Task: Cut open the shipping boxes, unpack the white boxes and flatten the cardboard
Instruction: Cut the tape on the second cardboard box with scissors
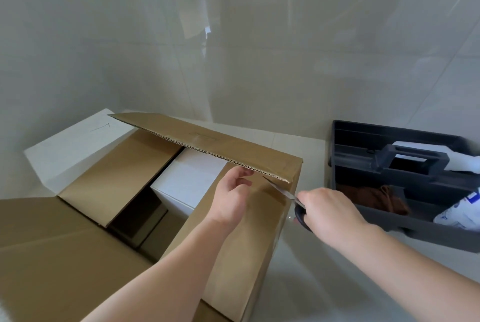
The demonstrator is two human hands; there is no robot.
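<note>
Shipping box (pixel 249 256) holds white box (pixel 189 181); hands alongside.

A white box (pixel 189 181) sits inside the shipping box (pixel 244 238), tool caddy (pixel 405 192) to its right.

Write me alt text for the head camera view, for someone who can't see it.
A person's right hand holds scissors at the corner of an open cardboard shipping box, while the left hand touches the raised flap. A white box sits inside; a dark tool caddy stands to the right.
</note>
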